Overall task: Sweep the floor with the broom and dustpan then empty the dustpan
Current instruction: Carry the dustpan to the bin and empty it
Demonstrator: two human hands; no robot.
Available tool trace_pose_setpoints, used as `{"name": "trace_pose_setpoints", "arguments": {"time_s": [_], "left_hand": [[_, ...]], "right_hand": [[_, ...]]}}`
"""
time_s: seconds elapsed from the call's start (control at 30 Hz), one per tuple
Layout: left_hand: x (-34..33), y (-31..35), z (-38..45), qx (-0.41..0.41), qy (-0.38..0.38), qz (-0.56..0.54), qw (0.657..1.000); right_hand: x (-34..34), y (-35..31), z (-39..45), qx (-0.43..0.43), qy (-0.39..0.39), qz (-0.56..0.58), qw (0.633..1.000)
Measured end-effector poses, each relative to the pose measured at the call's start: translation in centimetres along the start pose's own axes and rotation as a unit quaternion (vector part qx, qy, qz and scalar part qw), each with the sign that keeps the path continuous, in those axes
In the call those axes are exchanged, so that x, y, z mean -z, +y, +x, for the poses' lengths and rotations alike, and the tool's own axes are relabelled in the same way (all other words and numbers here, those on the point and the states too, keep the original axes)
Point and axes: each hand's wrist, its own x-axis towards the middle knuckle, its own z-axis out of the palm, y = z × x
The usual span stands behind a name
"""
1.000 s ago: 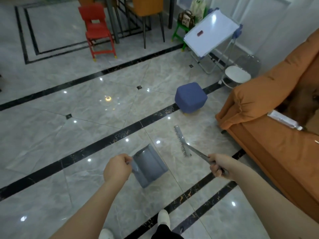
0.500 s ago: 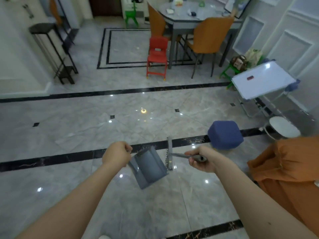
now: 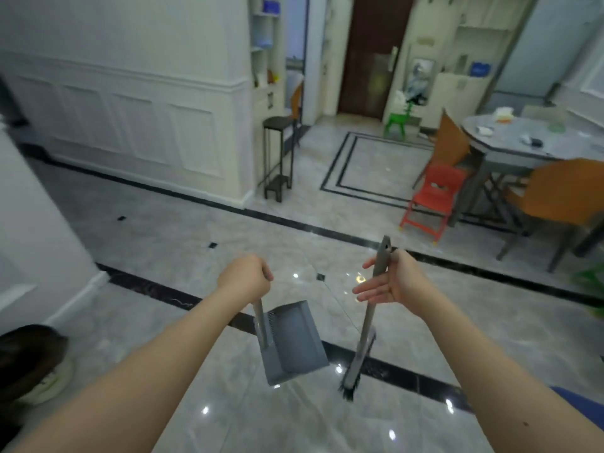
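Note:
My left hand (image 3: 245,277) is closed around the top of the grey dustpan's handle. The dustpan (image 3: 294,341) hangs below it, its pan tilted above the marble floor (image 3: 170,243). My right hand (image 3: 390,282) holds the grey broom (image 3: 366,325) near the top of its handle, fingers loosely spread with the thumb side pinning the stick. The broom stands almost upright, its dark bristles down by the black floor stripe. Both tools hang in front of me, about a hand's width apart.
A white panelled wall (image 3: 130,132) runs along the left, with a black stand (image 3: 277,155) at its corner. A red child's chair (image 3: 434,197), orange chairs (image 3: 555,197) and a dining table (image 3: 536,142) are at the right. A round object (image 3: 36,364) sits at lower left.
My view has swung left from the sofa and blue stool toward the wall and doorway. The broom turned from lying sideways to nearly upright, and the dustpan now hangs from its long handle.

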Motion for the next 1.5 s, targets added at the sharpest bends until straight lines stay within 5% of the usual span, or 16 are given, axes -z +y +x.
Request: {"name": "trace_pose_setpoints", "arguments": {"time_s": [0.47,0.77,1.03,1.23,1.5], "left_hand": [[17.3,-18.9,3.3,0.145,0.140,-0.013,0.979],[23.6,-29.7,3.2,0.282,0.204,-0.030,0.937],[27.7,-35.6,2.9,0.417,0.271,-0.038,0.867],[29.5,-37.7,3.4,0.486,0.310,-0.025,0.817],[30.6,-42.4,7.0,0.517,0.316,0.007,0.796]], "right_hand": [[-26.5,-11.9,7.2,0.131,-0.131,-0.223,0.957],[-42.7,-16.4,13.9,0.197,-0.243,-0.364,0.877],[-55.2,-20.5,18.5,0.280,-0.350,-0.473,0.758],[-62.1,-22.2,23.2,0.262,-0.415,-0.493,0.718],[-71.8,-22.8,26.1,0.268,-0.465,-0.502,0.679]]}}
